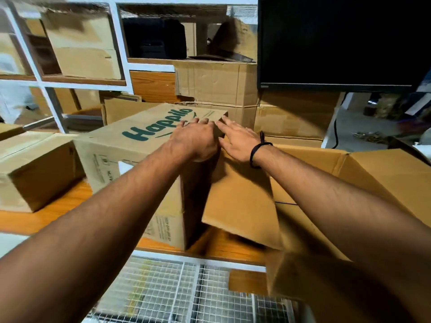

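Grip: both hands are on the far right top corner of the box, neither clamped on anything. Left hand (196,141) lies palm down on the top face, fingers fairly straight and pointing away from the person; can't tell if the thumb hooks over the edge below. Right hand (236,141) sits just beside it, touching or nearly so, fingers straight and spread, tips at the far corner, black wrist band (256,150) on it.

Task thing: Happilo box (130,145), a brown carton with green lettering on the top face. It stands on the wooden surface (46,217), tilted a bit in view, long axis running from near-left to far-right. The hands sit at its right-hand end, so the bulk of the box lies left of and below the grip. The shadowed side face drops straight down under the left wrist.

A loose flap (240,201) hangs down right of that dark face, under the right forearm; can't tell which carton it belongs to. The left hand is the one over the box proper; the right is more over the edge and the flap side. Judgement: any pull or turn works from this one corner, so the box would likely swing about its left end.

Around: open box (384,173) to the right with flaps up, smaller carton (35,173) to the left, stacked cartons (217,82) behind, dark monitor (338,43) upper right, wire mesh (175,290) below the surface edge
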`<state>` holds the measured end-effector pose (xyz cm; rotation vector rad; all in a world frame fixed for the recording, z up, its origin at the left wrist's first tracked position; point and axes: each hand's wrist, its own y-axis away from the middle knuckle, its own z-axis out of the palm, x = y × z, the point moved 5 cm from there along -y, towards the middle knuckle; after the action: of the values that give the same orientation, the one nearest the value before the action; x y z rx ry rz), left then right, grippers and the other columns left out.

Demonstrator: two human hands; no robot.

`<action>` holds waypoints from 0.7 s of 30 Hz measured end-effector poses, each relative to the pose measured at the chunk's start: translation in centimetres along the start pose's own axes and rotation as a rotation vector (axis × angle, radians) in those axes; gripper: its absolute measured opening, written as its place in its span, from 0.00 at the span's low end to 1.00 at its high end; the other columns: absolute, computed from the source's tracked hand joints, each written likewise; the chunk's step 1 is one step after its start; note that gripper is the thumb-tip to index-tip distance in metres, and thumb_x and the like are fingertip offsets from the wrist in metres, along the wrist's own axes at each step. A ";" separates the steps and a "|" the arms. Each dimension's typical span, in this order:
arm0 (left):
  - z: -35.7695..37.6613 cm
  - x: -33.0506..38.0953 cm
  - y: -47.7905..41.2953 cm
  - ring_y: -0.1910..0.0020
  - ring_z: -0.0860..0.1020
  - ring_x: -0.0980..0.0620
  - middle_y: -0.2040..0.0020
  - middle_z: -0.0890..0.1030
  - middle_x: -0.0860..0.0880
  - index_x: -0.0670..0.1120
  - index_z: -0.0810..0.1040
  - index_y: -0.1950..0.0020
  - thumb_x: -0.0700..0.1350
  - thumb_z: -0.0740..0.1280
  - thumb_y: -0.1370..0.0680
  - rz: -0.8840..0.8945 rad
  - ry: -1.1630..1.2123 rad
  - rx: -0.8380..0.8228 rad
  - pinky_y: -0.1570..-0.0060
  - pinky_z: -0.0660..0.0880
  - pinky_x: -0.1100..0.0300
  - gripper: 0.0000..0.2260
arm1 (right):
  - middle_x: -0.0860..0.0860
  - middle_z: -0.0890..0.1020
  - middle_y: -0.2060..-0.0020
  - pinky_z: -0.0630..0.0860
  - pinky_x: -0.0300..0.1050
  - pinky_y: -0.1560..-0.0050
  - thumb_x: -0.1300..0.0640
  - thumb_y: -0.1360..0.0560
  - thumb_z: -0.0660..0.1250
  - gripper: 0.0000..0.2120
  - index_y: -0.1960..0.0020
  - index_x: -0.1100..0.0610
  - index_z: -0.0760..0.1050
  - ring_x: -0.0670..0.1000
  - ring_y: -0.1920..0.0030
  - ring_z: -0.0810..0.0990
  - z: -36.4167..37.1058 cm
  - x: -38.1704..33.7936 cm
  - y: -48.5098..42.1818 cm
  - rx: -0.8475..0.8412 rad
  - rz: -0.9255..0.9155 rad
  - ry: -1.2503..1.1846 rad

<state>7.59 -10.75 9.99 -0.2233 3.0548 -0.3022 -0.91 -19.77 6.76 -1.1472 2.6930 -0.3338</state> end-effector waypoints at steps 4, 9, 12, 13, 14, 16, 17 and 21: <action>-0.2 -4.1 0.7 0.24 0.55 0.47 0.23 0.58 0.47 0.48 0.54 0.23 0.55 0.55 0.20 0.001 0.061 0.039 0.27 0.50 0.40 0.27 | 0.50 0.50 0.22 0.49 0.48 0.25 0.46 0.18 0.52 0.25 0.22 0.46 0.52 0.52 0.23 0.51 0.0 -3.6 -0.9 0.023 0.047 -0.103; 0.2 -9.1 0.1 0.29 0.66 0.48 0.28 0.69 0.50 0.52 0.62 0.26 0.59 0.58 0.22 -0.002 0.221 0.060 0.28 0.54 0.39 0.26 | 0.50 0.49 0.22 0.50 0.56 0.24 0.41 0.20 0.55 0.26 0.24 0.43 0.56 0.54 0.23 0.50 0.2 -5.7 -2.4 0.010 0.112 -0.203; 0.7 -12.3 -0.9 0.32 0.69 0.48 0.31 0.73 0.50 0.53 0.65 0.28 0.58 0.62 0.23 -0.026 0.305 0.027 0.29 0.59 0.40 0.25 | 0.50 0.50 0.22 0.50 0.54 0.24 0.41 0.21 0.56 0.26 0.25 0.43 0.59 0.54 0.23 0.50 -0.1 -6.2 -3.5 0.011 0.139 -0.238; 0.9 -13.6 -1.4 0.34 0.70 0.48 0.32 0.74 0.49 0.54 0.66 0.28 0.58 0.63 0.23 -0.044 0.327 0.018 0.30 0.60 0.41 0.24 | 0.50 0.50 0.22 0.51 0.52 0.25 0.40 0.21 0.57 0.26 0.25 0.43 0.60 0.55 0.23 0.51 -0.2 -6.2 -3.9 0.019 0.162 -0.252; 1.0 -14.8 -1.7 0.34 0.71 0.48 0.32 0.74 0.48 0.54 0.67 0.29 0.59 0.63 0.24 -0.064 0.338 0.009 0.30 0.61 0.41 0.24 | 0.50 0.51 0.22 0.52 0.52 0.26 0.40 0.22 0.58 0.26 0.25 0.43 0.60 0.55 0.23 0.53 -0.2 -6.1 -4.0 0.027 0.199 -0.263; 1.4 -17.4 -2.6 0.30 0.66 0.45 0.29 0.69 0.46 0.53 0.67 0.29 0.61 0.62 0.24 -0.092 0.274 -0.001 0.28 0.56 0.39 0.25 | 0.50 0.53 0.22 0.56 0.50 0.27 0.37 0.23 0.58 0.29 0.25 0.44 0.61 0.55 0.24 0.57 -0.3 -5.9 -4.4 0.027 0.286 -0.286; 1.6 -18.6 -3.1 0.26 0.60 0.44 0.25 0.64 0.45 0.54 0.67 0.28 0.63 0.61 0.24 -0.099 0.206 -0.001 0.28 0.52 0.38 0.27 | 0.51 0.55 0.23 0.58 0.49 0.28 0.35 0.24 0.58 0.30 0.25 0.45 0.61 0.55 0.25 0.59 -0.4 -5.9 -4.6 0.021 0.315 -0.296; 2.7 -23.1 -4.7 0.24 0.50 0.37 0.23 0.55 0.42 0.54 0.62 0.25 0.71 0.60 0.30 -0.261 0.132 -0.079 0.29 0.50 0.36 0.38 | 0.51 0.62 0.25 0.62 0.47 0.31 0.30 0.28 0.59 0.35 0.26 0.45 0.63 0.53 0.27 0.63 0.4 -6.4 -5.7 -0.044 0.378 -0.322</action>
<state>31.26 -12.35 9.45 -0.6348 3.1703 -0.2166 7.43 -18.98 8.57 -0.6137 2.5588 -0.0250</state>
